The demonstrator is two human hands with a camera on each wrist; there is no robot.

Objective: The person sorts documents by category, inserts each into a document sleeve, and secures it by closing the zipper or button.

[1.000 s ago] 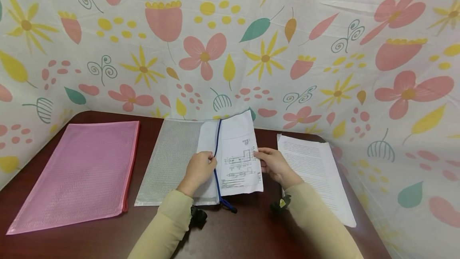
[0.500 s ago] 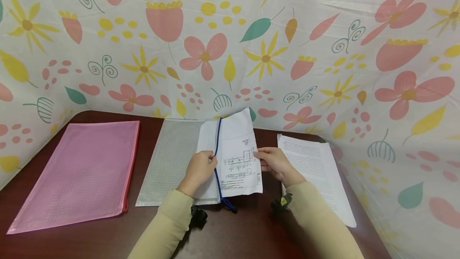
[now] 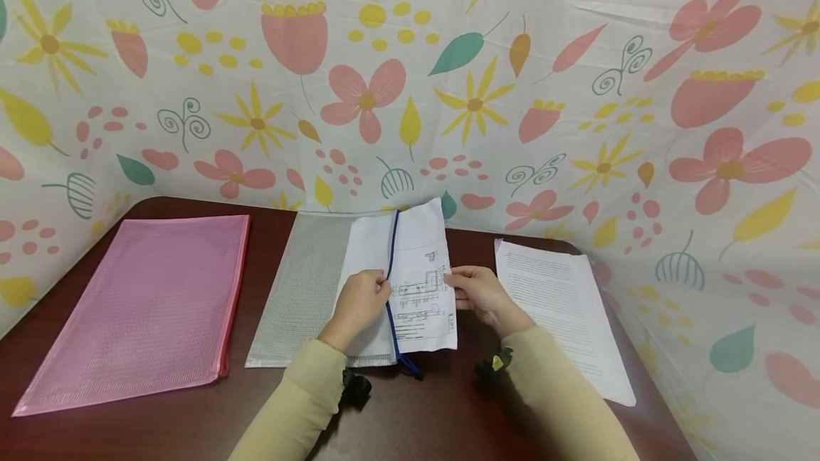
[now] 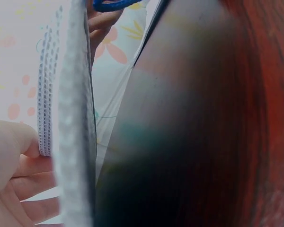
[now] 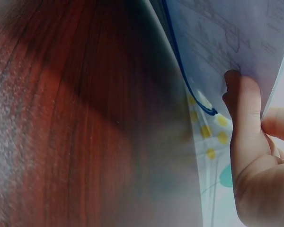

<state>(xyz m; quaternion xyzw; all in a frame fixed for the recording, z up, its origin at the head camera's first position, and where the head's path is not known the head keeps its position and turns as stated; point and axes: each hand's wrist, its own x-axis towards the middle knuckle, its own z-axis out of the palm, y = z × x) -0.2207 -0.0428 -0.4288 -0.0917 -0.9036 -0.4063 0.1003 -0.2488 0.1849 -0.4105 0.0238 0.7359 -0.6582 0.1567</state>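
Note:
A grey mesh zipper pouch [image 3: 301, 283] with a blue zipper edge [image 3: 393, 240] lies mid-table. White paper printed with a technical drawing [image 3: 419, 247] is partly inside it; the rest sticks out past the zipper on the right. My left hand [image 3: 359, 302] pinches the pouch's edge at the zipper; the left wrist view has its fingers [image 4: 35, 184] around the mesh. With thumb and fingers, my right hand [image 3: 483, 296] pinches the paper's outer right edge. The right wrist view shows that thumb [image 5: 246, 109] flat against the printed side. How many sheets are held, I cannot tell.
A pink mesh zipper pouch [image 3: 147, 304] lies flat on the left of the dark wooden table [image 3: 423, 418]. On the right rests a stack of printed paper [image 3: 564, 311], close to my right forearm. A floral curtain [image 3: 410, 91] stands behind the table and along its sides.
The drawing paper has slid left, deeper into the grey pouch, and my right hand has moved left with it. The pouch has shifted slightly right; my left hand keeps its grip.

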